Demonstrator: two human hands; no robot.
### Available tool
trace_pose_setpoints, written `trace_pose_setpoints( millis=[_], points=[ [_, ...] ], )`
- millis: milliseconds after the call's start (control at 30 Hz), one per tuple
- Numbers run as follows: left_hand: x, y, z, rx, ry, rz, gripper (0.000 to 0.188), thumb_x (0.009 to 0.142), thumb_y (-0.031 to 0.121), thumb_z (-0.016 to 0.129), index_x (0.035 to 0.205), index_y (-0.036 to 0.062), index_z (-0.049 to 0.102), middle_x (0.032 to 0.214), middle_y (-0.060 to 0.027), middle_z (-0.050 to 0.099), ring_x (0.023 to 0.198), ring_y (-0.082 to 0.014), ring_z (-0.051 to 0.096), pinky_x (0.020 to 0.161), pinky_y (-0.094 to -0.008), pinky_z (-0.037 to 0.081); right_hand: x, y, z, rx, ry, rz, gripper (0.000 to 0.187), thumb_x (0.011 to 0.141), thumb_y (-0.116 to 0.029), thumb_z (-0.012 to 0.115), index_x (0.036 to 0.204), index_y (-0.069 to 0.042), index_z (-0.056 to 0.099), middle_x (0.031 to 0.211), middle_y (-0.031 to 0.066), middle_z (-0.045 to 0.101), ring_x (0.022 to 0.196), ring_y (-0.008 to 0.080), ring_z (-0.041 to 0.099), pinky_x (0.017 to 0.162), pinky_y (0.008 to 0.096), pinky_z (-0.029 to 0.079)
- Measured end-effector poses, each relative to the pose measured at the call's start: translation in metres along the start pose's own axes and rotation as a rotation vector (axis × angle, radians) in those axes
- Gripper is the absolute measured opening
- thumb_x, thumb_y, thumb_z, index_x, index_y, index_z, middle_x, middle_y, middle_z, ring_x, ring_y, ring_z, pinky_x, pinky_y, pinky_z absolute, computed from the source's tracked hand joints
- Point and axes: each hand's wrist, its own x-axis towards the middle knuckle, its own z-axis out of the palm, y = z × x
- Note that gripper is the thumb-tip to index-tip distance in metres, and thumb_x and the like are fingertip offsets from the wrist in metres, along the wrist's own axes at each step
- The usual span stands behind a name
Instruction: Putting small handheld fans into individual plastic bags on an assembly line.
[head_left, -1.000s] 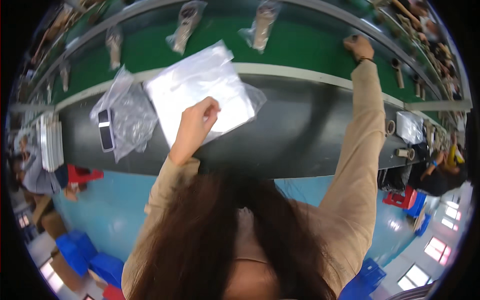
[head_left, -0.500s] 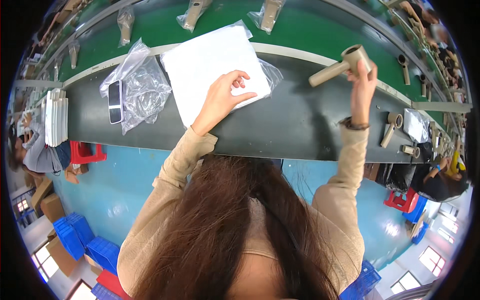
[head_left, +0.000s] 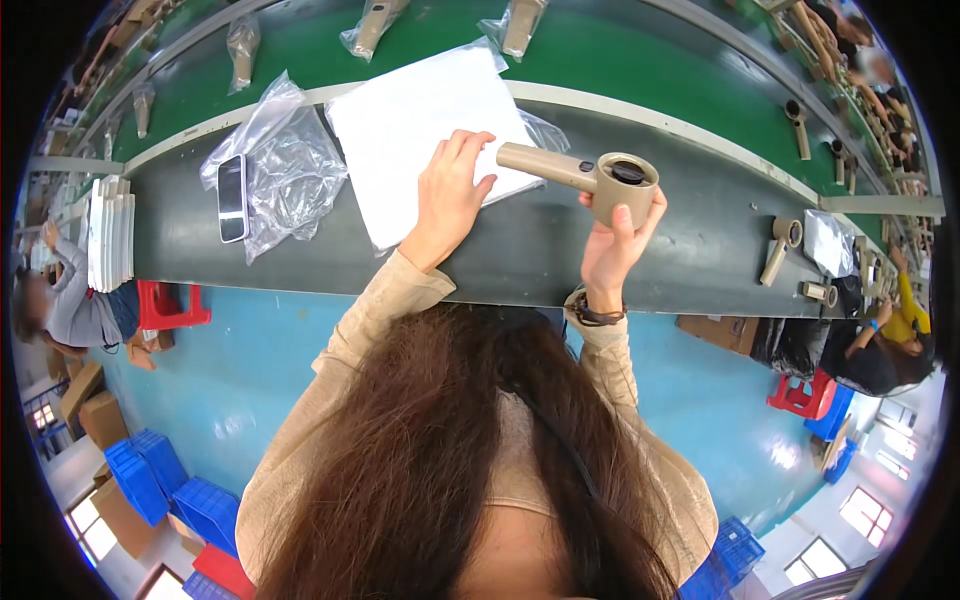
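Device (head_left: 612, 203): held in the right hand above the bench (head_left: 700, 245), handle pointing left, the round head's opening facing up with a dark piece inside.
Writing: any mark by the dark button (head_left: 586, 166) on the handle is too small to read.
Right hand (head_left: 613, 245): closed around the head, thumb on the near side.
Left hand (head_left: 450, 195): fingers bent, thumb spread apart, over the white sheets (head_left: 420, 110); the handle's end is just beside the fingertips, contact hard to tell.
Change: half a second ago the device was farther right, handle slanting down to the left; now the hands are closer together.
Belt (head_left: 640, 95): clear bags (head_left: 492, 30) with tan units (head_left: 522, 28) inside.
Phone (head_left: 232, 200): at the left edge of the crumpled bags (head_left: 295, 185).
Crates (head_left: 210, 508): blue, on the floor, contents unclear.
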Motion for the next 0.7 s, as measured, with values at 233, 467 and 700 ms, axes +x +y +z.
trace_pose_setpoints(
  millis=[233, 467, 700],
  points=[
    [0.004, 0.006, -0.013, -0.310, -0.185, -0.083, 0.060, 0.068, -0.013, 0.068, 0.124, 0.0078, 0.058, 0.114, -0.0075, 0.057, 0.086, -0.0185, 0.058, 0.071, -0.0257, 0.055, -0.013, 0.030, -0.004, -0.385, -0.103, -0.196, 0.058, 0.081, 0.000, 0.067, 0.124, -0.011, 0.029, 0.121, 0.0117, 0.039, 0.107, 0.0262, 0.054, 0.080, 0.0401, 0.057],
    [0.017, 0.016, -0.027, -0.536, -0.304, -0.109, 0.062, 0.073, -0.013, 0.062, 0.130, 0.0102, 0.057, 0.121, -0.0053, 0.056, 0.087, -0.0141, 0.055, 0.073, -0.0238, 0.054, -0.014, 0.043, 0.016, -0.232, -0.060, -0.167, 0.062, 0.080, -0.003, 0.071, 0.125, -0.011, 0.029, 0.122, 0.0112, 0.039, 0.110, 0.0234, 0.050, 0.085, 0.0393, 0.054],
    [0.035, 0.010, -0.035, -0.911, -0.360, -0.193, 0.044, 0.085, -0.006, 0.054, 0.128, 0.0052, 0.059, 0.117, -0.0034, 0.059, 0.089, -0.0105, 0.051, 0.079, -0.0223, 0.047, -0.006, 0.028, 0.037, -0.579, -0.158, -0.269, 0.066, 0.075, -0.006, 0.078, 0.127, -0.007, 0.038, 0.120, 0.0096, 0.044, 0.106, 0.0187, 0.051, 0.083, 0.0305, 0.048]
  ],
)
